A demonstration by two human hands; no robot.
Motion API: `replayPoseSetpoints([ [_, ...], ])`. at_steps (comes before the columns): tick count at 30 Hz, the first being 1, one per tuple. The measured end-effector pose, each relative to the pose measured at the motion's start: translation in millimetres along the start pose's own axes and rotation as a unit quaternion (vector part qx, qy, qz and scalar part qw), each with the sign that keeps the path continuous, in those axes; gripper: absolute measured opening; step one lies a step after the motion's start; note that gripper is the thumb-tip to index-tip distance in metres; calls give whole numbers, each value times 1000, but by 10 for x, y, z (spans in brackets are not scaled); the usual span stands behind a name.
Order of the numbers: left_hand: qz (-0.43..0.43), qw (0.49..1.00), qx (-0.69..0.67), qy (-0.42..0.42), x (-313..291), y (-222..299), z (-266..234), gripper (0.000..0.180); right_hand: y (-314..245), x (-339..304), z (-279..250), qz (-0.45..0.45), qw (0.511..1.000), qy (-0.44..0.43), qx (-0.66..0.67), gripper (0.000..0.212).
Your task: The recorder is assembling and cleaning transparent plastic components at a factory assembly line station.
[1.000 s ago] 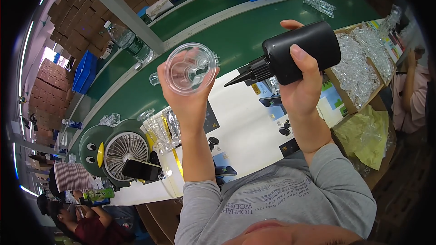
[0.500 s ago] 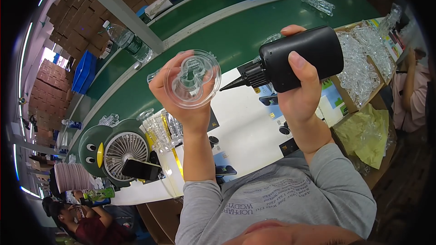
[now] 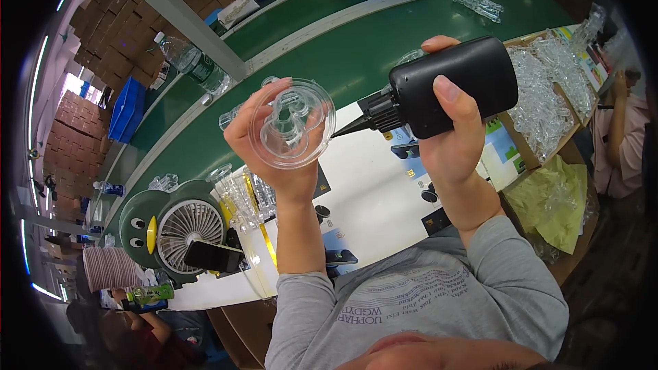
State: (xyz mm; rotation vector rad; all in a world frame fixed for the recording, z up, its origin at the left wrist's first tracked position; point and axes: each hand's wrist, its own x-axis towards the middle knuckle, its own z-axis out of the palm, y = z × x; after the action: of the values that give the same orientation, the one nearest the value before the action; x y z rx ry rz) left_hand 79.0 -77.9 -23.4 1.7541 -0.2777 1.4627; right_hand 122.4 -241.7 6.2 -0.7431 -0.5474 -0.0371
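My left hand (image 3: 284, 181) is closed around a clear plastic piece with a round, disc-like rim (image 3: 293, 127) and a moulded, lobed centre. The disc faces up towards me, and most of those fingers are hidden behind it. My right hand (image 3: 449, 144) grips a black squeeze bottle (image 3: 473, 75), thumb on the near side and a fingertip showing over the top. The bottle lies nearly level. Its thin pointed nozzle (image 3: 358, 125) aims left, and the tip is at the disc's right edge; whether it touches I cannot tell.
A green bird-faced fan (image 3: 188, 233) with a phone (image 3: 209, 257) in front stands left, beside clear plastic parts (image 3: 243, 199). At right are boxes of clear pieces (image 3: 538, 103) and crumpled yellow paper (image 3: 552, 205). Beyond my hands runs a green bench (image 3: 370, 48) with a water bottle (image 3: 195, 65).
The clear piece has tilted and shifted slightly downward in my left hand. The black bottle has barely moved. At lower left, another person has changed posture.
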Motion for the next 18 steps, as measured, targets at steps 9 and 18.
replayPoseSetpoints([
  [9,5,1000,-7,-1,-13,-5,0,56,-13,18,-24,-7,999,17,34,37],
  [18,32,999,8,-12,1,-10,-18,57,-43,35,-40,-3,1000,14,6,40],
])
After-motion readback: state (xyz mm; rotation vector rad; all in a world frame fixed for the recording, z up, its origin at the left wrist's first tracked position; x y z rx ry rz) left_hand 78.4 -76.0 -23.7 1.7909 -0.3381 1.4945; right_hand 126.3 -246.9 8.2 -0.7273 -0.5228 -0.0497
